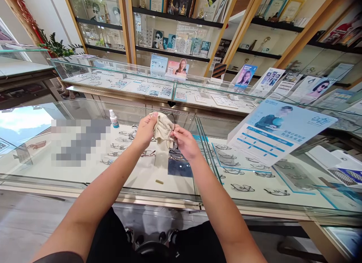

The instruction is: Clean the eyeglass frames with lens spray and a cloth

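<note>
Above the glass display counter, my left hand (147, 130) is closed on a crumpled cream cloth (161, 136). My right hand (184, 141) pinches a pair of dark thin-framed eyeglasses (174, 121), close against the cloth's right side. One dark curved part of the frame rises above my right fingers, and another part shows below them. The cloth covers much of the glasses, so the lenses are mostly hidden. A white spray bottle (114, 119) with a blue label stands upright on the counter, left of and beyond my left hand.
Several eyeglasses (242, 188) lie inside the glass counter (113, 187). A large blue-and-white sign (279, 127) stands to the right, near white boxes (336, 165). Behind is a second display case (127, 90). A small brass-coloured piece (159, 182) shows near the front edge.
</note>
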